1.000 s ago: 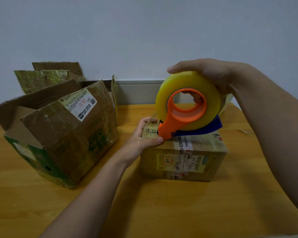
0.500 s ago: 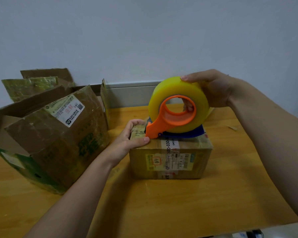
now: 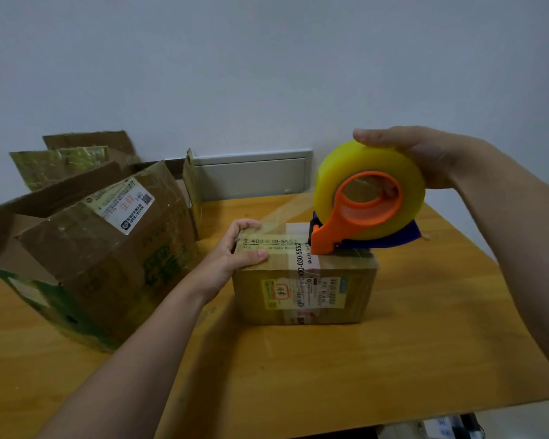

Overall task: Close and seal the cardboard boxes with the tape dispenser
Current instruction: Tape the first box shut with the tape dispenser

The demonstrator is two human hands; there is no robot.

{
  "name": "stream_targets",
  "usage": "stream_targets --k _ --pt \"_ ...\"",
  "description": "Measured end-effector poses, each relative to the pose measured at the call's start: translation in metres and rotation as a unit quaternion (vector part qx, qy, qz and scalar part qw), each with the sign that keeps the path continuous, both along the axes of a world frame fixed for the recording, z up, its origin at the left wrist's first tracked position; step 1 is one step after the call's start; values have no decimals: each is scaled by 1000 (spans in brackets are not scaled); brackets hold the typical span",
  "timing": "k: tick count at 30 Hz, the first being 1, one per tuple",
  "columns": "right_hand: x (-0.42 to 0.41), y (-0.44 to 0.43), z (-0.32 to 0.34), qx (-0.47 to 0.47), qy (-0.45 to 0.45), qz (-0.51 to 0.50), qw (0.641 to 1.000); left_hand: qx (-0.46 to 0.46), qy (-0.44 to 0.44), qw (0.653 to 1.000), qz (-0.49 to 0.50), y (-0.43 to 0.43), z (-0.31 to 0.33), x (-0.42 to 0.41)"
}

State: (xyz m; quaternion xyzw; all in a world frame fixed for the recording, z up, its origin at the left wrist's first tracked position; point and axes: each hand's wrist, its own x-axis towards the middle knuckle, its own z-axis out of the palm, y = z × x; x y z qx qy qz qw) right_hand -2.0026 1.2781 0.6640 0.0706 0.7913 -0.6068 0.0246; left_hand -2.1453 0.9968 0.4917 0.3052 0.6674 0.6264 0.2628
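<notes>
While the left hand is gripping the left end of the small closed brown cardboard box, fingers curling over its far corner and thumb lying flat on top, the right hand is holding the orange plastic tape dispenser with its yellow roll, fingers wrapping over the roll. The dispenser's nose is touching the box's top near the middle, just right of the left hand and pointing towards it. The box's long axis is running left to right, so the coming pull is probably heading rightward along the top, away from the bracing hand. The right hand is the nearer one for that stroke. A large open brown cardboard box is leaning well left of the small box.
</notes>
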Motion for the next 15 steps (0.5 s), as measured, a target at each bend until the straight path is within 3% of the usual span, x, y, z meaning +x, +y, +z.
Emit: stream_targets --k 15 --pt "14 12 22 76 5 2 997 -26 9 1000 3 -2 2 -3"
